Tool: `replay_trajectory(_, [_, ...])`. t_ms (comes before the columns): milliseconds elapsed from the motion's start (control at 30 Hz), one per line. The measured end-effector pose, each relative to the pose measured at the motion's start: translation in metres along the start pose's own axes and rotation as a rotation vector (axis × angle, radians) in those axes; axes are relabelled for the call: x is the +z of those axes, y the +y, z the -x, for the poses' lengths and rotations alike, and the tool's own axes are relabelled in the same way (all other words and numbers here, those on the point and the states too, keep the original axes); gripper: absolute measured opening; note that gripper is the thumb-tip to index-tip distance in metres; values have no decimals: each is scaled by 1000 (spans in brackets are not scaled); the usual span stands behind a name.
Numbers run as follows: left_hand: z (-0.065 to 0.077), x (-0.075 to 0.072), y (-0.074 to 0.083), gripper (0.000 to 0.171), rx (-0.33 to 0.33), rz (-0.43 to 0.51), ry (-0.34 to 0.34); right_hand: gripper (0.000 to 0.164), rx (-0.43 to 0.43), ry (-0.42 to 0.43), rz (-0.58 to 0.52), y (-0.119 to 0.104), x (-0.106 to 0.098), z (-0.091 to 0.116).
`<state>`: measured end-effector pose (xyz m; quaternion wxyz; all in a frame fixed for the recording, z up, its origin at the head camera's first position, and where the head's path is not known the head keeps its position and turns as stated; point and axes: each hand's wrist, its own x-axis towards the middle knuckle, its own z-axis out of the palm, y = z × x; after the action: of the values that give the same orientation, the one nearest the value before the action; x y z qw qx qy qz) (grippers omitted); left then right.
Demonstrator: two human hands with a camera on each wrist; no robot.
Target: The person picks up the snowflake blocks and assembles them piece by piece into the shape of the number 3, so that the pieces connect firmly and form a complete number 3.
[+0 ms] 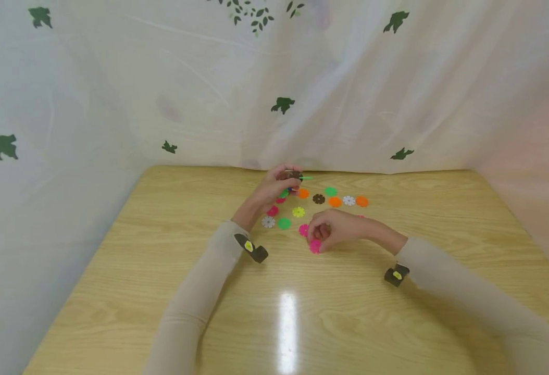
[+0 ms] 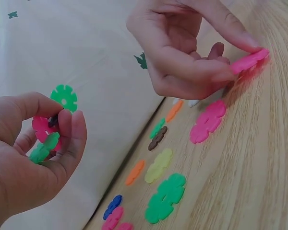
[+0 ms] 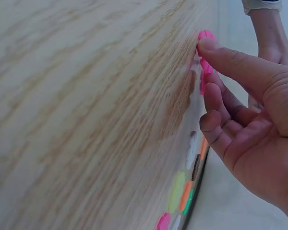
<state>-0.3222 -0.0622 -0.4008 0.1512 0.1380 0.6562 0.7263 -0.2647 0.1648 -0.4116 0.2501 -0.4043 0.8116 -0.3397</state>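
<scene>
Checking the head view: the right hand [image 1: 339,226] is pinching a pink disc [image 1: 315,247] on the near side of the loose discs [image 1: 298,212] on the desk [image 1: 162,291], while the left hand [image 1: 272,190] is gripping a cluster [image 1: 295,176] farther back. Left wrist's showing that cluster mixing green, pink and something dark. Right wrist's showing the same pinch; I'm not seeing whether the pink disc is touching the desk.

Lt wood tbl [image 1: 345,307] w/ notched discs [image 1: 298,212] on top, incl. yel., grn, brn, wht
</scene>
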Motion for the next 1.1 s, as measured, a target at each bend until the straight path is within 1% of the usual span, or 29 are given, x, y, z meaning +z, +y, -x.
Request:
replay_trajectory(100, [-1,0,-1,31,-4,3,-1,19,-2,41,1,-1,-1,-1])
replay_trajectory(400, [0,2,-2,32,-11,8,11,14,45,202,46,0,-5,-2])
replay_trajectory(567, [-1,2,-2,30,-9,3,17,11,74,273,42,9,-17,-3])
replay_trajectory(667, [-2,3,-2,29,-7,-2,20,13,115,343,9,12,-29,-1])
replay_trajectory(767, [-2,2,-1,31,-14,-4,23,19,147,448,-57,10,-42,2])
replay_trajectory(867, [-1,3,-1,34,-24,-6,22,24,170,558,-158,5,-51,5])
replay_trajectory(967, [-1,3,-1,36,-26,-7,19,26,159,651,-293,-1,-57,4])
replay_trajectory(1033, [-1,3,-1,35,-23,-9,16,25,141,710,-375,-5,-59,2])
replay_trajectory(1100, [-1,2,-2,34,-20,-7,17,24,118,749,-451,-7,-59,-1])
